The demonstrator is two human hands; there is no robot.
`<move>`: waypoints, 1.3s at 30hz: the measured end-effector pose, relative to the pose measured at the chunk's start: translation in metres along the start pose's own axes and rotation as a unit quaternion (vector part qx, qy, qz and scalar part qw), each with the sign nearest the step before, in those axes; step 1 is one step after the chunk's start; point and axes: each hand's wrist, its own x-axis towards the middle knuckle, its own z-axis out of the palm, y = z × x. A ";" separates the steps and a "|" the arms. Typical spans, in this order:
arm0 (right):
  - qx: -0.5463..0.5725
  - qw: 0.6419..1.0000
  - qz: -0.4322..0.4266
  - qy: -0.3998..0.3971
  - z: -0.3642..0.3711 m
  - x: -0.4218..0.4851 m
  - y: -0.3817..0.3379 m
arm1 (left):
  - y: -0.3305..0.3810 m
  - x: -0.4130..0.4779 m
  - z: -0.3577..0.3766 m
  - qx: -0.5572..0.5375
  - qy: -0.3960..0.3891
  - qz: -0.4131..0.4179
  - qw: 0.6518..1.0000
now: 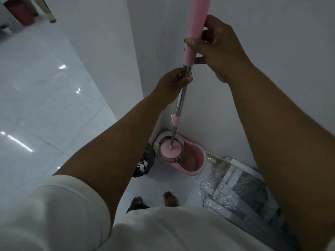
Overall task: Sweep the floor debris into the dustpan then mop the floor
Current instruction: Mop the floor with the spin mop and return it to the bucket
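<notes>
A spin mop stands nearly upright in front of me, its pink upper handle (pixel 196 24) joined to a steel lower shaft (pixel 178 104). My right hand (pixel 219 49) grips the pink handle near its lower end. Just below, my left hand (pixel 172 86) grips the steel shaft under the joint. The round pink mop head (pixel 170 151) with grey strands sits over the spinner basket of a pink mop bucket (pixel 192 160), which stands on the floor against the white wall. No dustpan or broom is in view.
White walls form a corner right behind the bucket. Plastic-wrapped metal parts (pixel 241 189) lie on the floor at the right. A dark patterned cloth (pixel 145 160) lies left of the bucket. My bare feet (pixel 170 198) stand on glossy white tiles (pixel 45 109). A dark red bin (pixel 20 13) stands far left.
</notes>
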 end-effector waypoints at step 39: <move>-0.049 0.993 0.095 0.060 0.044 0.116 0.047 | -0.020 0.110 -0.031 -0.016 0.052 -0.097 0.994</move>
